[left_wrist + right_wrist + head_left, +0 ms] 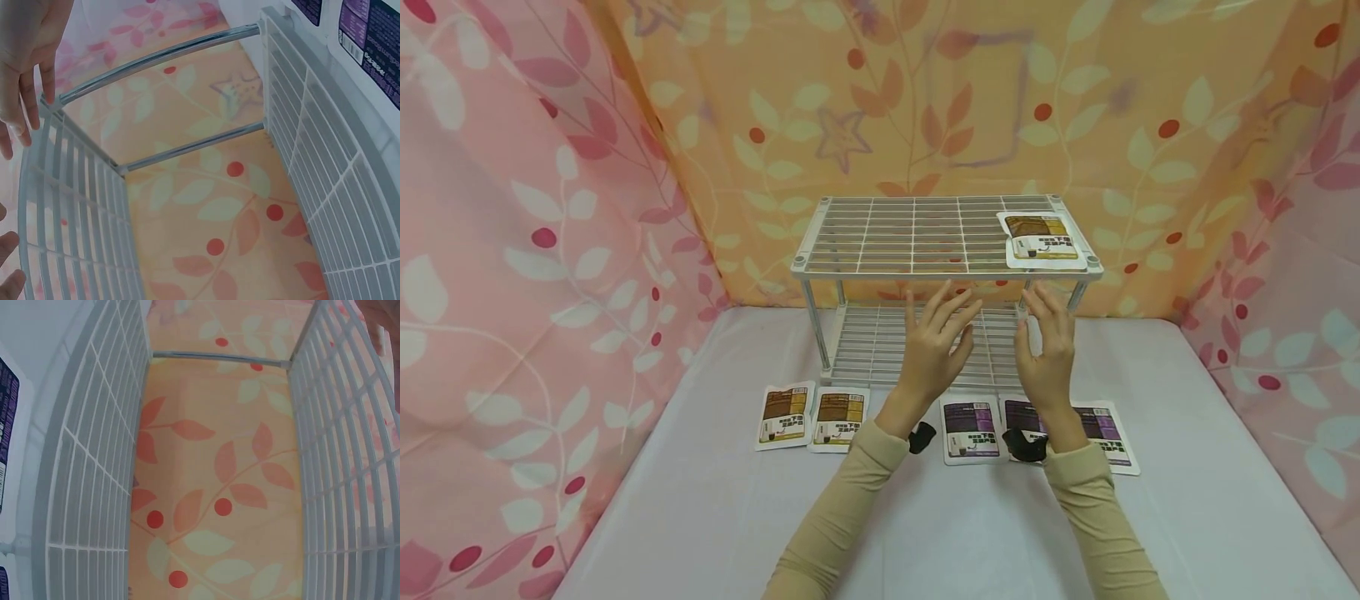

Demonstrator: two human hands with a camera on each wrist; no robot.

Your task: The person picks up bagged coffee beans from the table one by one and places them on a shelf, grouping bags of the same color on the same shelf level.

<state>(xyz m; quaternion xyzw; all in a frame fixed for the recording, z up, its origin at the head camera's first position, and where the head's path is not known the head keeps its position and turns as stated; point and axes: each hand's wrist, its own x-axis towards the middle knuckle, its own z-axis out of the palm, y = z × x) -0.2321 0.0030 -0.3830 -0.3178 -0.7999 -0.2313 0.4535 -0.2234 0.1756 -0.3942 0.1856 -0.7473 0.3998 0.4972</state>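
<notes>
Both hands are raised before a white two-tier wire rack and hold nothing. My left hand (931,343), fingers extended and spread, is in front of the rack's middle. The right hand (1048,354) is raised to its right, fingers pointing up, below a packet (1043,247) with a brown and yellow label. That packet lies flat on the right end of the rack's upper shelf (891,237). Purple-labelled packets lie on the table below the hands, including one (970,429) between the wrists and another (1108,437) partly behind the right forearm.
Two brown and yellow packets, one (786,417) beside the other (838,421), lie at the rack's front left. The lower shelf (872,350) stands on a white-covered table (700,500). Metal posts (816,325) join the tiers. Patterned cloth (700,158) encloses the back and sides.
</notes>
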